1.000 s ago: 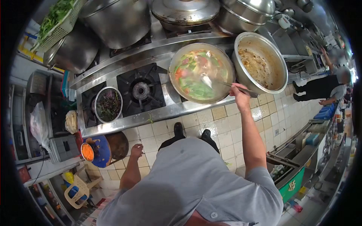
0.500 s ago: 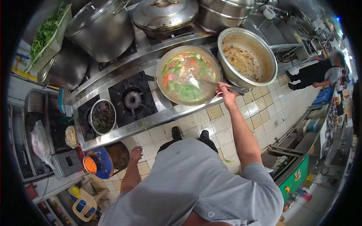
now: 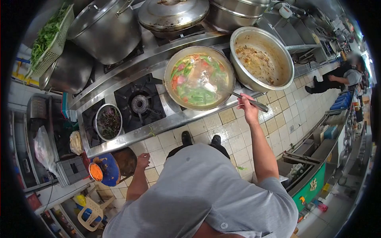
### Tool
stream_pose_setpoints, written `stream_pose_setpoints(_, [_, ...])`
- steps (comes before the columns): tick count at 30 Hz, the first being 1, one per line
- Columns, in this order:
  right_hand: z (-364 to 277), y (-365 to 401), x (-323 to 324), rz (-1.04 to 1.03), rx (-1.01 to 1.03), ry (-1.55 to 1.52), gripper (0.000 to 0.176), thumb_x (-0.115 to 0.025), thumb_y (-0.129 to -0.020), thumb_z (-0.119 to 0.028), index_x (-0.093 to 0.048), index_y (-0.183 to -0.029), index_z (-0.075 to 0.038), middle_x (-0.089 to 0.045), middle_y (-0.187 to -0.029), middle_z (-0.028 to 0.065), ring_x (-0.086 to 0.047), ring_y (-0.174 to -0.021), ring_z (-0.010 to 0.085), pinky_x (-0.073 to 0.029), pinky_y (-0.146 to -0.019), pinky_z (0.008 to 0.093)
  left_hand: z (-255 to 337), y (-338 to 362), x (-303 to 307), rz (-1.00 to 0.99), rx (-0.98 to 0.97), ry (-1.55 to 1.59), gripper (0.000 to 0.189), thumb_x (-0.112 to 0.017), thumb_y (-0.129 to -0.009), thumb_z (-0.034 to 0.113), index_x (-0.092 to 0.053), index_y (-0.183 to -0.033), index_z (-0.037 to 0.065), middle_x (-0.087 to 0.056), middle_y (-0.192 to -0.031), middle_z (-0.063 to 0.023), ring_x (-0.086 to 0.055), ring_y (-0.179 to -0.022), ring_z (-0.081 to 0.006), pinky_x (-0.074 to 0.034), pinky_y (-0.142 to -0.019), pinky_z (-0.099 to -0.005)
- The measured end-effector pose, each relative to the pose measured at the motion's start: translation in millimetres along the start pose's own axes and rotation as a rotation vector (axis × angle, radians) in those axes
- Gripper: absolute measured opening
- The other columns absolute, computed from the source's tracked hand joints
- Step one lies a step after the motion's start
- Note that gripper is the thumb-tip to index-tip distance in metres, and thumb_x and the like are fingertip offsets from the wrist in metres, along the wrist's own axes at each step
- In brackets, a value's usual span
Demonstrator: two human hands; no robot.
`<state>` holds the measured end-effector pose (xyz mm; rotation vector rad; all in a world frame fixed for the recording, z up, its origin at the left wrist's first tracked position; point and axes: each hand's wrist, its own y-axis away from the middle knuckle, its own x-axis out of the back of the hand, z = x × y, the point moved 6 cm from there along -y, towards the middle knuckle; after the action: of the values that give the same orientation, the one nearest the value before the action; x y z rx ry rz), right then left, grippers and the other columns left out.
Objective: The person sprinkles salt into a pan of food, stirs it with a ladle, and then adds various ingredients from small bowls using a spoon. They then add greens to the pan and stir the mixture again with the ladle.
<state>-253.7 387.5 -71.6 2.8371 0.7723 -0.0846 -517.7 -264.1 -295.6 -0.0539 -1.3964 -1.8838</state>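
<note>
My right hand (image 3: 249, 110) is closed around the dark handle of a long metal ladle (image 3: 238, 95). The ladle slants down to the left over the rim of a wide round pan (image 3: 168, 88), and its head is in the broth, hard to make out through the glare. Green vegetables and red pieces (image 3: 195, 89) float in the pale soup. Near my left side, over the floor, hangs my left hand (image 3: 143, 160) with loosely bent fingers and nothing in it.
A large soiled metal pot (image 3: 289, 63) stands right of the pan. Left of it are a bare burner (image 3: 139, 104) and a bowl of dark leaves (image 3: 108, 122). Lidded pots (image 3: 173, 16) line the back. Grated carrot (image 3: 95, 171) sits lower left. Another person (image 3: 337, 77) stands far right.
My right hand and the ladle have shifted right and slightly toward me. My left hand stays about where it was. The other person at the far right has moved a little.
</note>
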Motion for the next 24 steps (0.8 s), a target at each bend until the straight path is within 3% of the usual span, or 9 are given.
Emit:
stream_pose_setpoints(4, [-23,9,3,-0.049,0.074,0.107,0.027,-0.061,-0.099,-0.018,-0.067,-0.118,0.001,-0.069,-0.098,0.0109,-0.066,-0.082,0.0152,-0.058,-0.068,0.0307,-3,-4,1,-0.008,0.006,-0.015,0.033,-0.066,-0.094,0.03,-0.067,-0.12,0.011,-0.069,-0.091,-0.0084,-0.066,-0.068,-0.0175,-0.055,-0.053,-0.0329])
stream_pose_setpoints(7, [-53,23,-11,-0.102,0.203,0.431,0.022,-0.065,-0.094,-0.012,-0.07,-0.111,0.001,-0.071,-0.093,0.0114,-0.068,-0.081,0.0189,-0.056,-0.07,0.0318,7,-10,2,-0.022,-0.043,-0.006,0.033,-0.065,-0.094,0.03,-0.067,-0.121,0.012,-0.068,-0.089,-0.0069,-0.065,-0.067,-0.0168,-0.054,-0.053,-0.0328])
stream_pose_setpoints(10, [-100,40,-46,-0.212,0.664,0.783,0.018,-0.068,-0.088,-0.006,-0.071,-0.105,0.0,-0.071,-0.089,0.0141,-0.07,-0.082,0.0262,-0.055,-0.074,0.0336,26,-16,0,-0.015,-0.044,0.017,0.034,-0.065,-0.094,0.029,-0.066,-0.123,0.011,-0.067,-0.086,-0.0069,-0.064,-0.065,-0.0167,-0.052,-0.052,-0.0323])
stream_pose_setpoints(11, [-104,42,-51,-0.198,0.64,0.808,0.019,-0.069,-0.083,-0.001,-0.071,-0.102,-0.001,-0.07,-0.09,0.0175,-0.069,-0.083,0.0334,-0.055,-0.076,0.0372,34,-18,-2,-0.019,-0.067,0.026,0.034,-0.065,-0.094,0.028,-0.065,-0.123,0.01,-0.067,-0.086,-0.007,-0.063,-0.065,-0.0167,-0.052,-0.052,-0.0322])
stream_pose_setpoints(17, [-129,65,-71,-0.138,0.877,0.829,0.022,-0.069,-0.08,0.008,-0.07,-0.099,-0.003,-0.069,-0.084,0.0152,-0.068,-0.078,0.0316,-0.054,-0.071,0.0375,54,-20,-10,-0.034,-0.139,0.082,0.035,-0.066,-0.094,0.028,-0.065,-0.122,0.007,-0.066,-0.085,-0.0077,-0.063,-0.064,-0.0171,-0.052,-0.051,-0.0322])
stream_pose_setpoints(24, [-113,65,-74,-0.189,0.768,0.859,0.023,-0.07,-0.081,0.005,-0.071,-0.102,-0.003,-0.069,-0.086,0.016,-0.069,-0.081,0.0316,-0.055,-0.074,0.0367,22,-20,-11,-0.051,-0.037,0.036,0.034,-0.065,-0.094,0.029,-0.065,-0.122,0.008,-0.067,-0.09,-0.0081,-0.065,-0.067,-0.0184,-0.053,-0.052,-0.0344])
